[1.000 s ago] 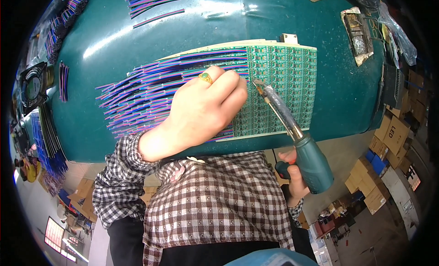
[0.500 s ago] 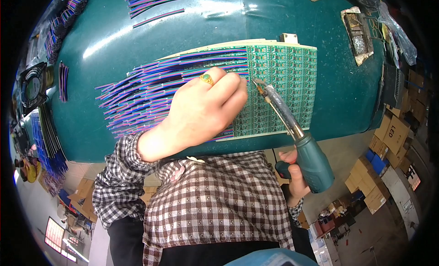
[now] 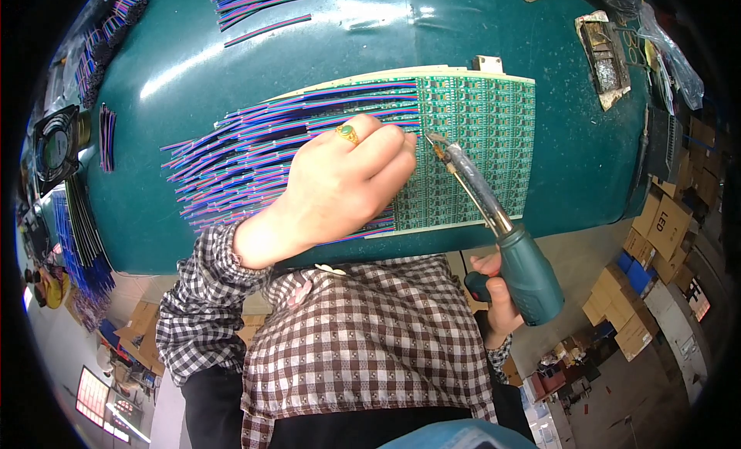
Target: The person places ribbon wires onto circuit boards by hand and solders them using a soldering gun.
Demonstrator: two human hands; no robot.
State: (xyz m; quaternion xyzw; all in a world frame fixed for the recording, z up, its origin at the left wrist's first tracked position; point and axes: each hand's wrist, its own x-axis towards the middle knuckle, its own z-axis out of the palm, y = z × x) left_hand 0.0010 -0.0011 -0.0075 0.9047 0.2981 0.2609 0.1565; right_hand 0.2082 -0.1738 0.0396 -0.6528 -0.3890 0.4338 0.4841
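Curling over the rows of wires (image 3: 247, 155), the left hand (image 3: 340, 186) lies back upward with its fingers bent in toward the palm; its fingertips are hidden beneath it, so I cannot tell whether they pinch a wire. A ring with a green stone (image 3: 349, 133) sits on one finger. The blue, red and dark wires fan out from under that hand to its left, and more rows lie just beyond its knuckles. The green circuit board panel (image 3: 475, 152) is partly under the same hand, its bare part spreading to the right of the fingers.

Wrapped around a soldering iron (image 3: 515, 244), the right hand (image 3: 502, 302) is well to the right of the left hand and closer to the body, beside the green handle. The iron slants away from the right hand, up and leftward across the panel, so that its tip is just beside the left hand's bent fingers, near the ends of the wires. Whether the tip touches the panel cannot be made out.

Beyond the panel from the left hand, a small pale block (image 3: 488, 64) stands at the far edge. Farther past that hand are a wire bundle (image 3: 258, 3) and a single strand (image 3: 268, 31). A worn metal tray (image 3: 604, 60) lies well beyond the right hand, to its right, on the green table (image 3: 587, 163).
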